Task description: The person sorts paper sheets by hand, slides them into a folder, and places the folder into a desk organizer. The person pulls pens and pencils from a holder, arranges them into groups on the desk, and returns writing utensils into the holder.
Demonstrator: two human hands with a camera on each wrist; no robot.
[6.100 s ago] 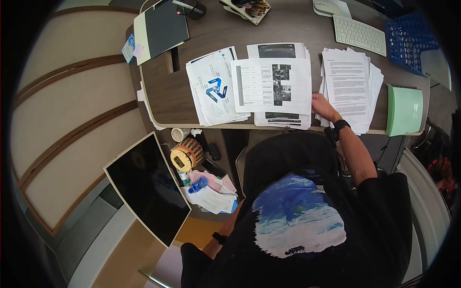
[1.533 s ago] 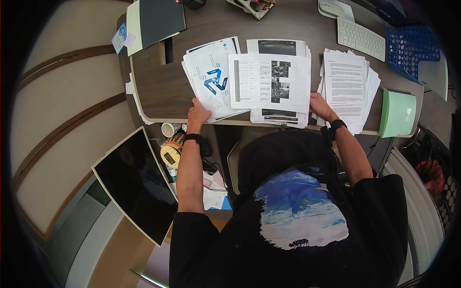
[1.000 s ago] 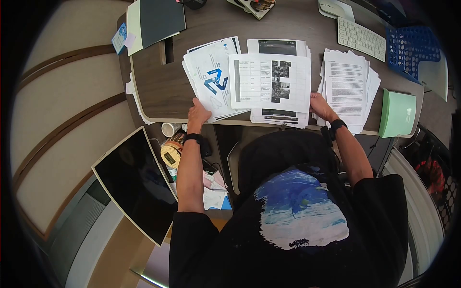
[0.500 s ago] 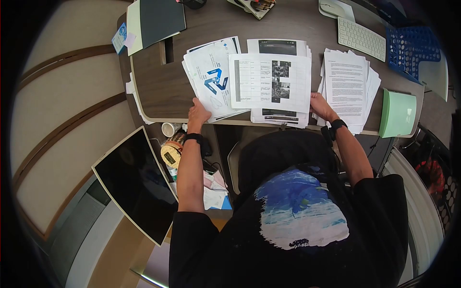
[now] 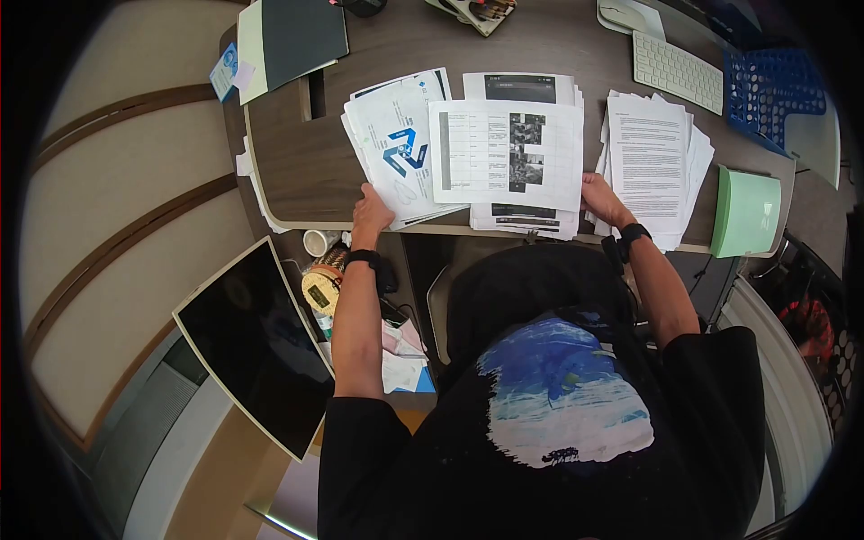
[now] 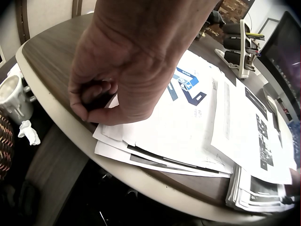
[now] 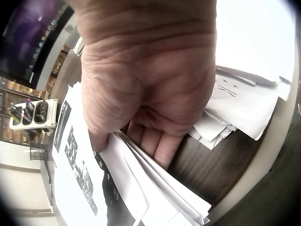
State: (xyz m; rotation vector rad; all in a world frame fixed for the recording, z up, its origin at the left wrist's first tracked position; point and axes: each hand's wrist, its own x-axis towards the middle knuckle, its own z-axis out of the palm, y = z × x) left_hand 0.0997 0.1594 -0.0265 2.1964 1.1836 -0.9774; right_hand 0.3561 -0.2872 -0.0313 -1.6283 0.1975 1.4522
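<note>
In the head view my left hand [image 5: 370,214] is at the lower left corner of a stack of papers [image 5: 396,135] with a blue triangular logo. Its fingers are curled in the left wrist view, with thumb and forefinger pinching at that corner. My right hand [image 5: 605,200] grips the right edge of the middle paper stack [image 5: 526,225]. In the right wrist view the thumb is on one side of several sheets [image 7: 150,188] and the fingers are on the other. A loose printed sheet [image 5: 477,153] with a table and dark photos overlaps both stacks.
Right of these is a text-page stack [image 5: 646,144], then a green folder [image 5: 747,211]. A keyboard [image 5: 677,72], blue basket [image 5: 772,85] and pen holder [image 6: 237,47] stand farther back. Below the desk edge are a mug [image 5: 317,242], woven container [image 5: 321,290] and monitor [image 5: 256,351].
Since the oldest frame, my left hand has come up from beside the body to the left stack's corner, and the view has shifted slightly. Over the last second almost nothing has moved.
</note>
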